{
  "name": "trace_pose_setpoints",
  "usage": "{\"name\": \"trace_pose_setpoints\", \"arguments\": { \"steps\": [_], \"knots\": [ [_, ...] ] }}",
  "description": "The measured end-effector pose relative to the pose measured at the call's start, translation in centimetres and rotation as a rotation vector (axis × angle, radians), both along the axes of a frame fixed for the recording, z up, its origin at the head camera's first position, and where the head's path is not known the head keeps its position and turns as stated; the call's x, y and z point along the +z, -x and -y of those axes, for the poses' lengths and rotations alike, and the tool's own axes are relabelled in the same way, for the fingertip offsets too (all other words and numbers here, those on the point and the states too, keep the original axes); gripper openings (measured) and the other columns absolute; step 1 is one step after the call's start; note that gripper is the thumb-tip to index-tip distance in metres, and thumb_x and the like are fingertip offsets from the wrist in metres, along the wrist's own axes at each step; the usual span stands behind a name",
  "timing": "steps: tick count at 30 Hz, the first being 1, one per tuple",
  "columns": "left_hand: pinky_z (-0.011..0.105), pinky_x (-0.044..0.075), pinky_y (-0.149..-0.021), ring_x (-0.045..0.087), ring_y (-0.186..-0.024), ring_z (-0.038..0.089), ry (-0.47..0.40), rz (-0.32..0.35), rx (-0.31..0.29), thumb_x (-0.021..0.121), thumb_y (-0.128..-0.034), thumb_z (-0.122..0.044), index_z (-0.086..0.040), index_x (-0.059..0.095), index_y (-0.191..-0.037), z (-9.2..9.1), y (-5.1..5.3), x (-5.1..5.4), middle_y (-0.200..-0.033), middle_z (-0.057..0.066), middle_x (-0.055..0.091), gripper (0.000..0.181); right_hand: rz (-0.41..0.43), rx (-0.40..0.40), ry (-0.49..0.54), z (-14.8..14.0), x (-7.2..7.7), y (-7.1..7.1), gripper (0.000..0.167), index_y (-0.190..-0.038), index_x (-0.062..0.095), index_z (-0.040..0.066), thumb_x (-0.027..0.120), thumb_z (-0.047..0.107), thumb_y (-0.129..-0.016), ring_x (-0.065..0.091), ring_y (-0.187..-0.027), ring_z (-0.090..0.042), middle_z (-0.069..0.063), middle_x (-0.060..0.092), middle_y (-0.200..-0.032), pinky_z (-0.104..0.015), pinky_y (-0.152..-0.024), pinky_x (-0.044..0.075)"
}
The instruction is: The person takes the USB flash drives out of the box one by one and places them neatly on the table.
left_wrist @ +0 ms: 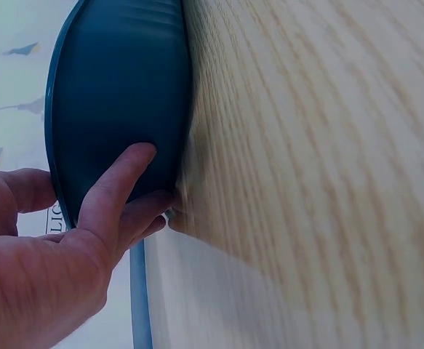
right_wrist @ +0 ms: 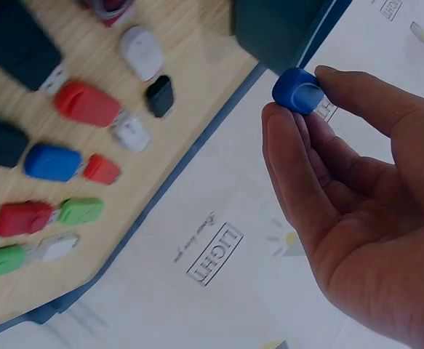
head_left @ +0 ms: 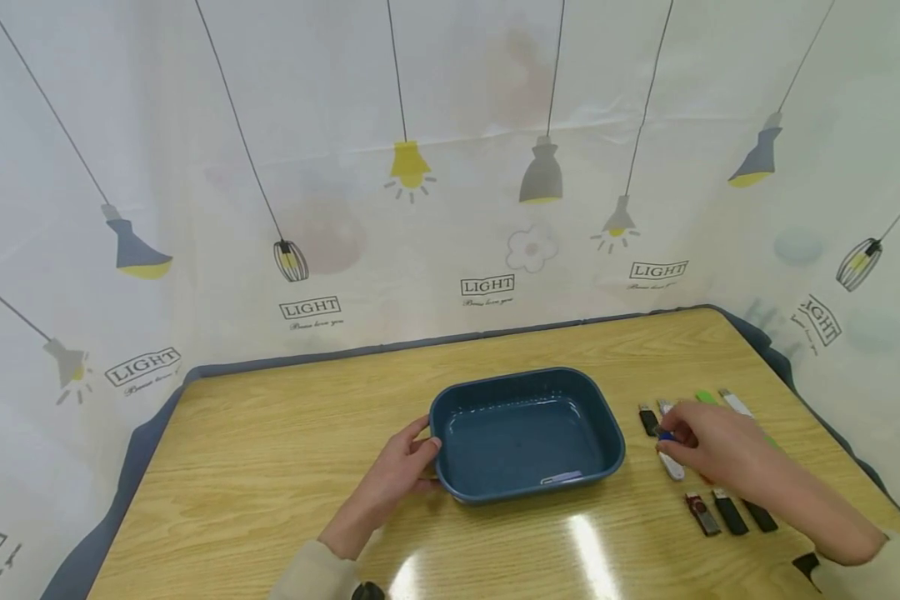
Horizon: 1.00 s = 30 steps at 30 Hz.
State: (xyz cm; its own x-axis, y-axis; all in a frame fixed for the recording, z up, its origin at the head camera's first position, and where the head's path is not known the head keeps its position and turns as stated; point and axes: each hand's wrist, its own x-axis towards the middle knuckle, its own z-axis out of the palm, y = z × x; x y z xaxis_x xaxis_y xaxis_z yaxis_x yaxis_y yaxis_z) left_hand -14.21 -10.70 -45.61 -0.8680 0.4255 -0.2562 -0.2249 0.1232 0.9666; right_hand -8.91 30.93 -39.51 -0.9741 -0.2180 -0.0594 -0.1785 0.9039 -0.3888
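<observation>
A dark blue rectangular plastic bin (head_left: 521, 450) stands on the wooden table (head_left: 285, 450). My left hand (head_left: 397, 467) grips its left side, thumb over the rim and fingers along the outer wall (left_wrist: 124, 94). My right hand (head_left: 720, 437), to the right of the bin, pinches a small blue USB stick (right_wrist: 297, 91) between thumb and fingertips, raised above the table. Under and around that hand lie several USB sticks, among them a black one (head_left: 648, 420), a dark red one (head_left: 701, 513) and, in the right wrist view, a red one (right_wrist: 86, 103) and another blue one (right_wrist: 52, 162).
A white cloth (head_left: 450, 250) printed with lamps hangs behind the table and at both sides. Its dark blue border runs along the table's edges. Inside the bin, near the front wall, is a pale patch (head_left: 562, 477) that I cannot identify.
</observation>
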Motion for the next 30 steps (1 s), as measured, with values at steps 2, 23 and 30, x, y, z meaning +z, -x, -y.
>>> {"name": "trace_pose_setpoints", "arguments": {
  "steps": [2, 23, 30],
  "knots": [
    [0.049, 0.061, -0.088, 0.065, -0.119, 0.042, 0.001, -0.001, 0.002, 0.043, -0.1107, -0.016, 0.004, 0.019, -0.162, 0.0, 0.0, 0.0, -0.148, 0.036, 0.047, 0.061, 0.013, -0.012, -0.003, -0.9, -0.2, -0.1, 0.02, -0.105, 0.07, 0.003, 0.077, 0.017, -0.093, 0.06, -0.069, -0.008, 0.007, 0.066, -0.083, -0.029, -0.06, 0.053],
    [0.051, 0.06, -0.09, 0.066, -0.117, 0.04, -0.002, 0.0, 0.009, 0.044, -0.1103, -0.016, 0.005, 0.021, -0.161, -0.1, -0.2, 0.1, -0.147, 0.036, 0.048, 0.06, 0.137, -0.157, -0.117, -8.5, -3.9, -3.2, 0.027, -0.096, 0.068, -0.001, 0.076, 0.025, -0.093, 0.059, -0.07, -0.012, 0.005, 0.064, -0.08, -0.032, -0.058, 0.051],
    [0.051, 0.06, -0.089, 0.066, -0.117, 0.041, -0.004, -0.005, 0.008, 0.043, -0.1108, -0.015, 0.006, 0.02, -0.161, -0.1, -0.2, 0.1, -0.148, 0.037, 0.047, 0.059, 0.174, -0.187, -0.138, -9.6, -4.5, -3.8, 0.03, -0.096, 0.067, -0.003, 0.076, 0.025, -0.093, 0.059, -0.07, -0.014, 0.004, 0.064, -0.08, -0.037, -0.06, 0.053]
  ]
}}
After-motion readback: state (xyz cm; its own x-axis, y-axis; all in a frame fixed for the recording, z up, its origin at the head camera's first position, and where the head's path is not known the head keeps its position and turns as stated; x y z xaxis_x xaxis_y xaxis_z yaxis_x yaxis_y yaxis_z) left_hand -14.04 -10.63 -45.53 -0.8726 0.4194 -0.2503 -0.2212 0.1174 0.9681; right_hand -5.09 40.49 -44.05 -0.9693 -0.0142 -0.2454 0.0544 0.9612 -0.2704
